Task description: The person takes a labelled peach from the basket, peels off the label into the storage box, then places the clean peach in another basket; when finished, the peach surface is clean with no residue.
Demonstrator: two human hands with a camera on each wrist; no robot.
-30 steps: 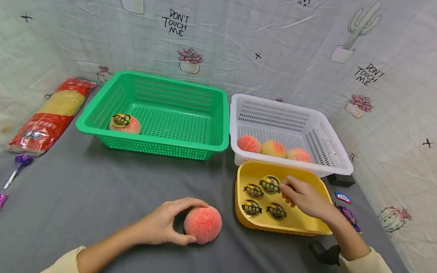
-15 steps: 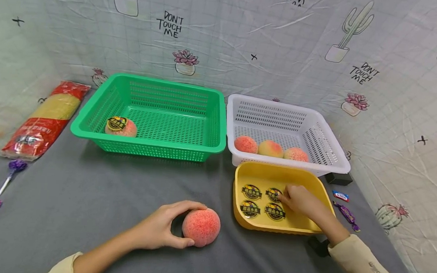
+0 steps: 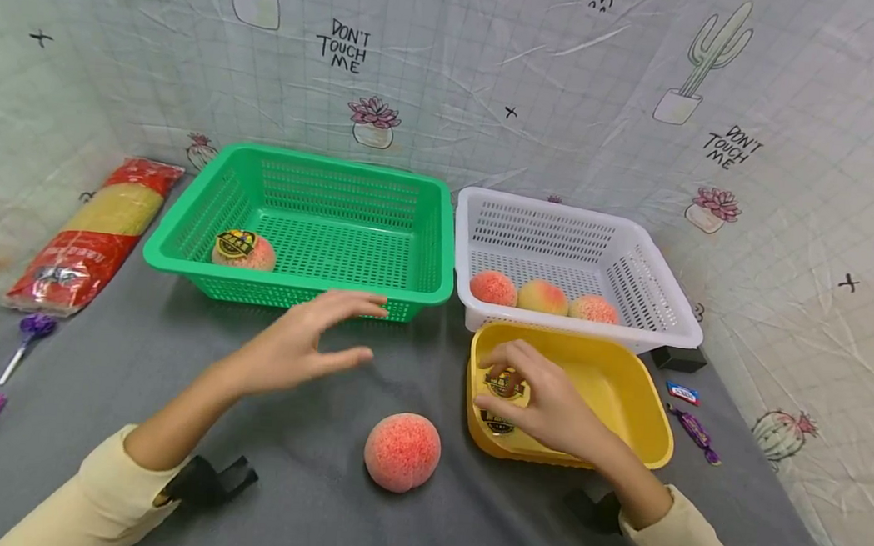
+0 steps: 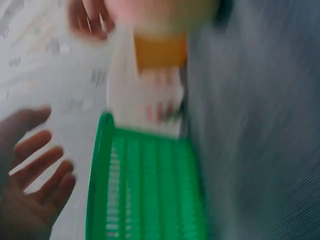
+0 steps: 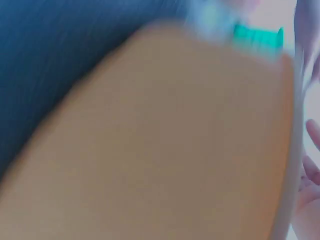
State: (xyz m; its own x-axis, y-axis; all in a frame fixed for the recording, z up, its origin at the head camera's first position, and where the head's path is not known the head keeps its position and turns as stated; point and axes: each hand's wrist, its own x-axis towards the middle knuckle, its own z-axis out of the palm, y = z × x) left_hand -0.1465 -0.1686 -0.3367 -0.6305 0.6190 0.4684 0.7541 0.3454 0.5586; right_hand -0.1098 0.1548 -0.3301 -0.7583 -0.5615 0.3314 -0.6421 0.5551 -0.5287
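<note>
Fingers of the right hand curled over the near-left corner of the yellow tray, pinching a round black-and-gold sticker just above the tray floor. Second sticker flat in the same corner, partly under the hand. Left hand raised well to the left of the tray, fingers straight and spread, gripping nothing; same spread palm in the left wrist view, right wrist view too blurred to add anything.

Bare peach alone on the table, just left of the tray's near corner, touched by neither hand.

Likely trouble from here:
- Round fruit, unsteadied: apt to roll away from the tray at the first press of a thumb, leaving the label skewed or creased.
- Thin adhesive disc held by an edge: liable to fold onto itself or cling to a fingertip, hard to free single-handed.
- Fuzzy skin: poor stick, edges lifting unless smoothed all round.
- Right sleeve low over the tray's near rim: easy to nudge the tray or catch the second sticker.

Green basket beyond and left of the tray, one labelled peach inside; white basket directly behind.
</note>
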